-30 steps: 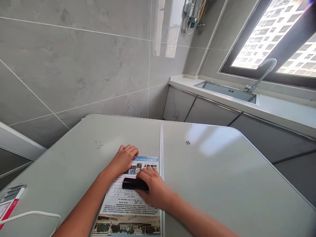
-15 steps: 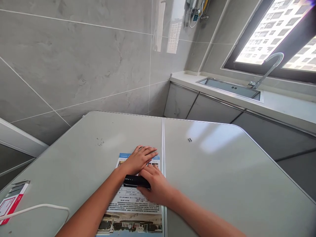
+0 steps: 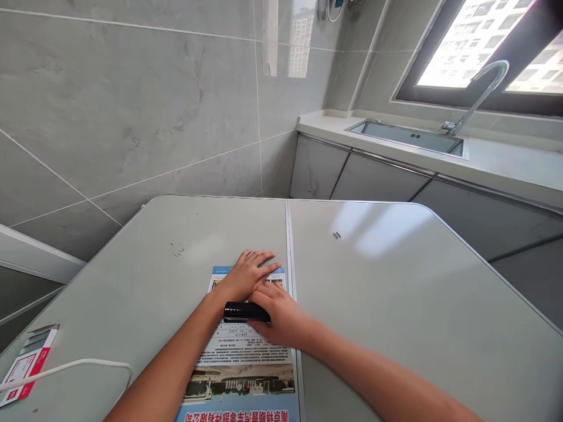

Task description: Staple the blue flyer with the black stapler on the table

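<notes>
A printed leaflet (image 3: 246,351) with a blue border, text and photos lies on the table near its middle seam. My left hand (image 3: 248,274) presses flat on the leaflet's upper part, fingers spread and holding nothing. Just below it, my right hand (image 3: 279,313) is wrapped around one end of a black stapler (image 3: 241,312), which lies sideways across the leaflet. The stapler's right end is hidden under my fingers. My two hands touch or overlap slightly at the fingertips.
Bent loose staples (image 3: 177,249) are scattered at the table's far left, and short staple strips (image 3: 336,235) sit right of the seam. A red and white box (image 3: 29,366) with a white cable (image 3: 88,362) lies at left. Behind are a counter (image 3: 514,158) and sink (image 3: 409,138).
The camera view has tilted down slightly, showing more of the leaflet's lower edge. My hands and the stapler keep nearly the same places on the leaflet; the left fingers look a little more spread.
</notes>
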{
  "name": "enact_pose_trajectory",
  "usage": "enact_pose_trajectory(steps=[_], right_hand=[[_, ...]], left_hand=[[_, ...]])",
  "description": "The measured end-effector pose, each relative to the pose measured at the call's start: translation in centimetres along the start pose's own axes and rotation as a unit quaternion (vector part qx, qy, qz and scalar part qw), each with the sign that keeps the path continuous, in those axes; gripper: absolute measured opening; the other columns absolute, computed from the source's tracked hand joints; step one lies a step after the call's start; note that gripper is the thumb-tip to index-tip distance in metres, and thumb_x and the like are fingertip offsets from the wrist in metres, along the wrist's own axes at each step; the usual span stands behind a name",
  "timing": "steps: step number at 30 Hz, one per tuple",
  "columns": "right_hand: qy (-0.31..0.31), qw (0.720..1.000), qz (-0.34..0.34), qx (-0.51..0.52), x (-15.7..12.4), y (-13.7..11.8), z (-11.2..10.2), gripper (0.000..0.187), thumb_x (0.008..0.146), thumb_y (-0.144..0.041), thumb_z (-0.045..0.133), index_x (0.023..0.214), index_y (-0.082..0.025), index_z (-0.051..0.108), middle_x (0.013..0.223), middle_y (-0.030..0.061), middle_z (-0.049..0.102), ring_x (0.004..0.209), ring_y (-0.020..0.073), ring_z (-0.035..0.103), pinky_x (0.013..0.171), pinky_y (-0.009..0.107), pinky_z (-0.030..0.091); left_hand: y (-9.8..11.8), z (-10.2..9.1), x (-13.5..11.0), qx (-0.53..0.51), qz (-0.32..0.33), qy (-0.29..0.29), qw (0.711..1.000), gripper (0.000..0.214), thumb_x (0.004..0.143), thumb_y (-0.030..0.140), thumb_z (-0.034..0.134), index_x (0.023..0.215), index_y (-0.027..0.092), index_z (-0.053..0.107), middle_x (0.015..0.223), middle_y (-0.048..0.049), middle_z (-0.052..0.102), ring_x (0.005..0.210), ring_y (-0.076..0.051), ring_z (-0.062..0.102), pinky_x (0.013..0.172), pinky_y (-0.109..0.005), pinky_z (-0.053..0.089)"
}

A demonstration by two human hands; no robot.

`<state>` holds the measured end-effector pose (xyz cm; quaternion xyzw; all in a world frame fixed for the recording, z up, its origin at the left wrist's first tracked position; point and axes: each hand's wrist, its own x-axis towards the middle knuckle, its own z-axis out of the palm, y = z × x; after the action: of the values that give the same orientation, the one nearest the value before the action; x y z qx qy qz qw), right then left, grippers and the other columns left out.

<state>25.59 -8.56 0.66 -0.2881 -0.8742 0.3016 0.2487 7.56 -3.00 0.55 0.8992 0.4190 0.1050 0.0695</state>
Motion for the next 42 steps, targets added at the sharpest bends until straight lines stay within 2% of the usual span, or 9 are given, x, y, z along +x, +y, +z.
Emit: enact_pose_trajectory(steps=[5,9,15,18,21,24,26,31,42], right_hand=[[0.003,1.0,-0.009,-0.009,-0.1,0.2,0.0,0.025,0.084,-0.023,0.072,0.107,-0.023,0.06,0.114,0.0059,0.07,0.108,0.0258,0.06,0.09,0.037,0.041],[0.003,0.999,-0.016,-0.028,-0.3,0.3,0.1,0.025,0.084,-0.023,0.072,0.106,-0.023,0.06,0.113,0.0065,0.07,0.107,0.0266,0.06,0.089,0.037,0.041],[0.004,0.999,-0.04,-0.036,-0.3,0.1,0.1,0.037,0.088,-0.023,0.071,0.123,-0.023,0.057,0.114,0.0056,0.071,0.107,0.0247,0.061,0.09,0.037,0.041],[0.022,0.997,-0.067,-0.024,-0.5,-0.2,0.0,0.04,0.09,-0.036,0.073,0.125,-0.023,0.057,0.112,0.007,0.071,0.103,0.0256,0.061,0.089,0.039,0.042],[0.138,0.989,-0.039,0.019,-0.7,0.0,-0.5,0.026,0.094,-0.039,0.067,0.114,-0.024,0.062,0.104,0.0068,0.069,0.095,0.0246,0.059,0.086,0.04,0.044],[0.338,0.937,0.085,0.02,-0.6,0.9,-1.6,0.009,0.099,-0.026,0.054,0.096,-0.023,0.062,0.095,0.0065,0.065,0.092,0.0238,0.057,0.083,0.039,0.045],[0.389,0.908,0.154,0.022,-0.4,1.8,-2.5,0.011,0.098,-0.026,0.054,0.093,-0.023,0.063,0.095,0.0064,0.065,0.093,0.0238,0.057,0.082,0.038,0.046],[0.309,0.922,0.211,0.095,0.0,3.3,-3.3,0.017,0.096,-0.031,0.056,0.089,-0.022,0.068,0.087,0.0024,0.068,0.079,0.0191,0.058,0.075,0.033,0.046],[0.282,0.927,0.226,0.099,0.0,3.5,-2.9,0.018,0.093,-0.033,0.058,0.091,-0.021,0.071,0.087,0.002,0.072,0.076,0.0179,0.059,0.074,0.031,0.045]], left_hand=[[-0.3,-0.4,-0.3,-0.005,0.016,0.051,0.999,0.035,0.101,0.019,0.054,0.13,0.033,0.068,0.141,-0.0046,0.063,0.13,-0.024,0.056,0.121,-0.055,0.03],[-0.2,-0.5,-0.3,-0.031,0.013,0.073,0.997,0.024,0.102,0.021,0.054,0.119,0.027,0.07,0.125,-0.0049,0.07,0.114,-0.022,0.063,0.112,-0.047,0.039],[0.0,0.1,0.1,-0.029,-0.005,0.053,0.998,0.031,0.102,0.021,0.054,0.133,0.024,0.06,0.121,-0.007,0.068,0.109,-0.024,0.06,0.095,-0.043,0.045],[0.0,0.2,0.1,-0.038,-0.011,0.058,0.997,0.029,0.102,0.019,0.053,0.13,0.024,0.059,0.116,-0.0071,0.066,0.106,-0.024,0.058,0.092,-0.042,0.045],[0.1,-0.1,0.1,-0.051,-0.027,0.069,0.996,0.018,0.103,0.018,0.049,0.113,0.022,0.064,0.109,-0.0061,0.065,0.1,-0.022,0.057,0.089,-0.04,0.043],[0.2,-0.4,0.1,-0.062,-0.04,0.075,0.994,0.016,0.104,0.02,0.048,0.102,0.021,0.063,0.106,-0.0056,0.065,0.097,-0.022,0.057,0.086,-0.039,0.042],[0.3,-0.5,0.1,-0.072,-0.042,0.075,0.994,0.016,0.105,0.022,0.046,0.103,0.021,0.062,0.106,-0.0054,0.065,0.097,-0.022,0.058,0.086,-0.038,0.041],[0.4,-0.4,0.1,-0.086,-0.039,0.066,0.993,0.018,0.105,0.022,0.043,0.104,0.021,0.06,0.103,-0.0046,0.068,0.096,-0.021,0.061,0.086,-0.038,0.04],[0.5,-0.5,0.1,-0.087,-0.029,0.076,0.993,0.019,0.104,0.021,0.043,0.105,0.02,0.061,0.105,-0.0052,0.07,0.1,-0.021,0.063,0.086,-0.037,0.041]])
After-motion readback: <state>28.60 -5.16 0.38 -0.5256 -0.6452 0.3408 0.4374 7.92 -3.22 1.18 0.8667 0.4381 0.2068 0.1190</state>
